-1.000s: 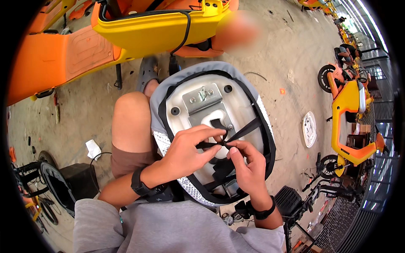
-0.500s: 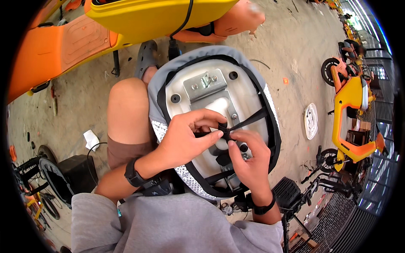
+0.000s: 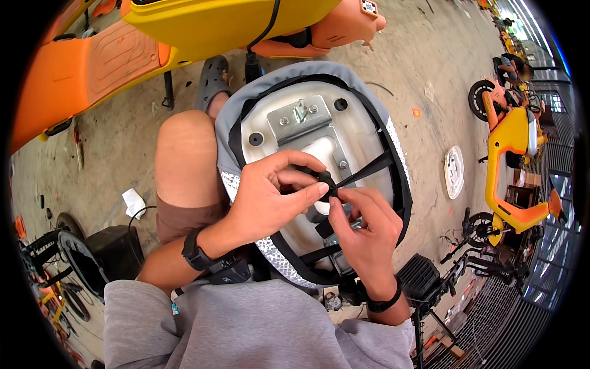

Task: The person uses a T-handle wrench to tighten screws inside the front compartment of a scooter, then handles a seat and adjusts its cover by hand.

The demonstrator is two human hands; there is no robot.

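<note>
A scooter seat (image 3: 393, 132) lies upside down on my lap, its white plastic base (image 3: 264, 114) facing up. Its grey and silver-patterned cover wraps over the rim with a black edge. A metal bracket (image 3: 299, 123) is bolted to the base. Over the middle, my left hand (image 3: 267, 194) pinches a black strap (image 3: 367, 170) at a dark knot or buckle between thumb and fingers. My right hand (image 3: 365, 227) grips the same strap close beside it, thumb against index finger. The strap runs from there to the right rim. My fingers partly hide the joint.
A yellow and orange scooter (image 3: 203, 31) stands just beyond the seat. Another yellow scooter (image 3: 495, 166) is at the right. A white plastic seat base (image 3: 453, 172) and a crumpled white paper (image 3: 133, 203) lie on the concrete floor. A black box (image 3: 117, 249) stands at the left.
My hands stay together at the strap joint, with the fingers shifted slightly. My right hand has moved a little down and right. The seat has tilted very slightly.
</note>
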